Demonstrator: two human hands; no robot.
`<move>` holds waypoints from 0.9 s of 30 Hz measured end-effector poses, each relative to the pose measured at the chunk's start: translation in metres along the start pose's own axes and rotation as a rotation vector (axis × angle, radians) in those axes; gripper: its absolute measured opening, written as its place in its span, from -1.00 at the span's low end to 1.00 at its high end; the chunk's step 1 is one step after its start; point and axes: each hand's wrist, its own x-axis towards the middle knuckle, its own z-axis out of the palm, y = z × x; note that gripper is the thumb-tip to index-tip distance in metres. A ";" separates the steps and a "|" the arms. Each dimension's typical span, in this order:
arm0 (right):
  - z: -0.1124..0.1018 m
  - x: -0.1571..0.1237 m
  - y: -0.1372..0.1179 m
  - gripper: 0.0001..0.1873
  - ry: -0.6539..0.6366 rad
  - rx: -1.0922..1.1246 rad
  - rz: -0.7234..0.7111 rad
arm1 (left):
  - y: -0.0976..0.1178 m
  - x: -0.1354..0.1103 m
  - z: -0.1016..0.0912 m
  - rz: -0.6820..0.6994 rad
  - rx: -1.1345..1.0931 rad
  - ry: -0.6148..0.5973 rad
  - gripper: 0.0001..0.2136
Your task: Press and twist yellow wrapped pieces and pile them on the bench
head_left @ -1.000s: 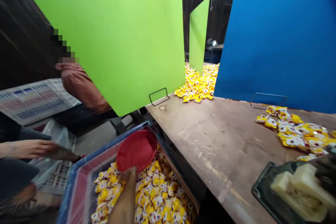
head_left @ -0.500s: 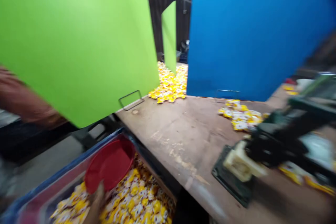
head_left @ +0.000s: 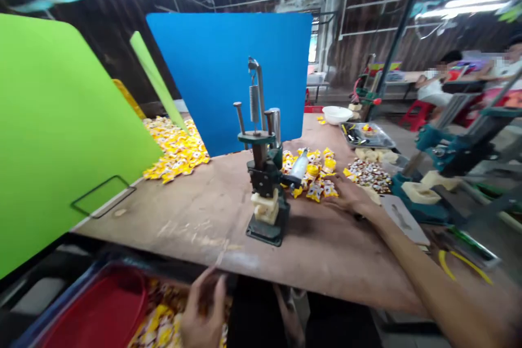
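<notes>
My right hand (head_left: 346, 196) lies on the plywood tabletop (head_left: 334, 250) with fingers spread, touching the edge of a heap of yellow-and-white snack packets (head_left: 312, 174). A patch of small speckled sweets (head_left: 369, 175) sits just beyond its fingertips. Left of that hand stands a dark green hand press (head_left: 265, 174) with a spring and steel posts, cream blocks stacked on its base. My left hand (head_left: 203, 304) hangs at the table's front edge, fingers parted, above a bin of yellow packets (head_left: 161, 323). Neither hand visibly holds anything.
A red basin (head_left: 93, 315) sits in the bin. A green panel (head_left: 53, 136) and blue panel (head_left: 228, 76) stand on the table, with a packet pile (head_left: 175, 149) between them. Right stand another press (head_left: 444, 155), a metal tray (head_left: 367, 136) and a white bowl (head_left: 336, 114). Co-workers (head_left: 436, 84) sit beyond.
My view has swung right and upward, bringing the press to the centre. The hand once among the bin's packets now sits at the table edge, and my right hand has appeared on the table.
</notes>
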 end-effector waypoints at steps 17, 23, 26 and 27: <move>0.045 -0.120 -0.149 -0.51 -0.382 1.267 0.415 | 0.056 -0.059 0.108 0.339 -0.396 -0.490 -0.45; 0.069 -0.064 -0.154 -0.13 -0.280 1.211 0.420 | 0.040 -0.008 0.102 -0.010 -0.362 -0.161 -0.46; 0.071 -0.056 -0.124 -0.14 -0.125 1.159 0.483 | 0.048 0.011 0.130 0.010 -0.352 -0.036 -0.56; 0.073 -0.058 -0.117 -0.16 -0.127 1.166 0.495 | 0.051 0.014 0.141 0.035 -0.327 0.021 -0.59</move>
